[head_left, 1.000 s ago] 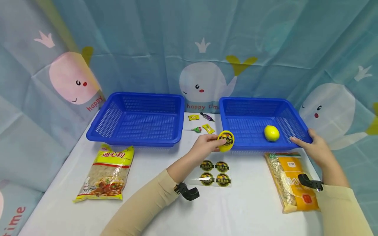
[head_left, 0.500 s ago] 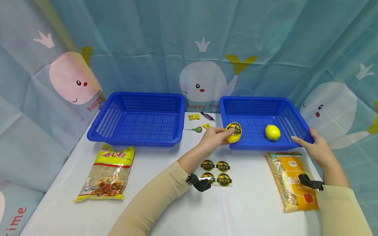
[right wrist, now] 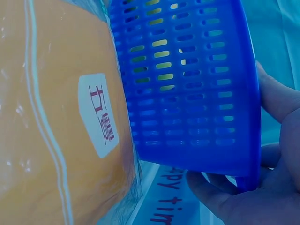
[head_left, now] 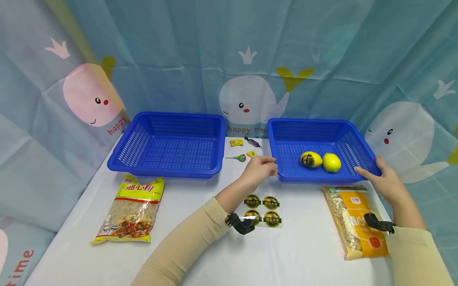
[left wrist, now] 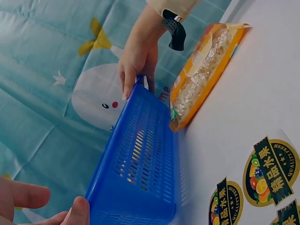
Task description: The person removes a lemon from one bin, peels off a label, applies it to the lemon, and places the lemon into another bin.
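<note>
Fingers of left hand (head_left: pixel 260 169) are relaxed and empty, with labelled lemon (head_left: pixel 310 159) lying right of them inside the right basket (head_left: pixel 361 139), whose corner the right hand (head_left: pixel 384 182) grips.

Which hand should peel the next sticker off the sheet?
Left, probably. The left hand is free and nearest the sticker sheet; the right hand grips the corner of the right basket.

Stickered yellow lemon (head_left: pixel 311 159) lies on its side in the right blue basket (head_left: pixel 286 174), right of frame centre, label facing left-front. It touches a plain yellow lemon (head_left: pixel 331 162) on its right.
</note>
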{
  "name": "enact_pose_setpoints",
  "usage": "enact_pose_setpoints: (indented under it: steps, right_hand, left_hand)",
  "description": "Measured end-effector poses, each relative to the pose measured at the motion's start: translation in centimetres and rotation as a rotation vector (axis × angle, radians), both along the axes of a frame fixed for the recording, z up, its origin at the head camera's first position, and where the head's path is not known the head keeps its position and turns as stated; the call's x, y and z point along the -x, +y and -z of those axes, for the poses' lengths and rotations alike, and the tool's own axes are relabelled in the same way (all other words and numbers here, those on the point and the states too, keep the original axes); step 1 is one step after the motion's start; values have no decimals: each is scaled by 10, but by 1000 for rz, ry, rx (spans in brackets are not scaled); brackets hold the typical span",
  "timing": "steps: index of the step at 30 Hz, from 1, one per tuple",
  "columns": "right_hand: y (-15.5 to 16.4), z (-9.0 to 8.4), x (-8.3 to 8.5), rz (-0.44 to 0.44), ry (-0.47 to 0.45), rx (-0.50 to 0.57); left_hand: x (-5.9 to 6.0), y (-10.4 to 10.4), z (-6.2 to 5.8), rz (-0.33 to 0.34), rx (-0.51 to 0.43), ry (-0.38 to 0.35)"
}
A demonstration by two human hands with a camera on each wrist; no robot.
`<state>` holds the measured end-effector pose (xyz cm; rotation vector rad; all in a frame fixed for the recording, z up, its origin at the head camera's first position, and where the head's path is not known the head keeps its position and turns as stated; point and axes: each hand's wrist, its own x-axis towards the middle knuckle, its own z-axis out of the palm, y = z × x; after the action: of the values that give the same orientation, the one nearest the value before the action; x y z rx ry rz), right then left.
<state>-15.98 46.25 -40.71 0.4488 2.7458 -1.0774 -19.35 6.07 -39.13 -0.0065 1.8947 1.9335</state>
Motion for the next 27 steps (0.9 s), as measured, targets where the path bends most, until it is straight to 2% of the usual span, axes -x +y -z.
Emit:
enact_pose_setpoints:
  steps: [9,12,20,23,27]
  right_hand:
    - [3,2,1,1,0,-21]
    - [3,1,2,-4,4,-28]
    - [2,-6,6,-29,-36,-104]
    - [1,-10,6,-61,28,-181]
    - [-8,-16,3,-69,175,-281]
  left_hand:
    - [-5,-10,3,118,34,35]
    - [-8,-16,4,132,50,53]
    - [-20,-47,9,166,166,175]
    - [-24,-63,9,168,189,212]
    - [-27,-84,7,186,193,221]
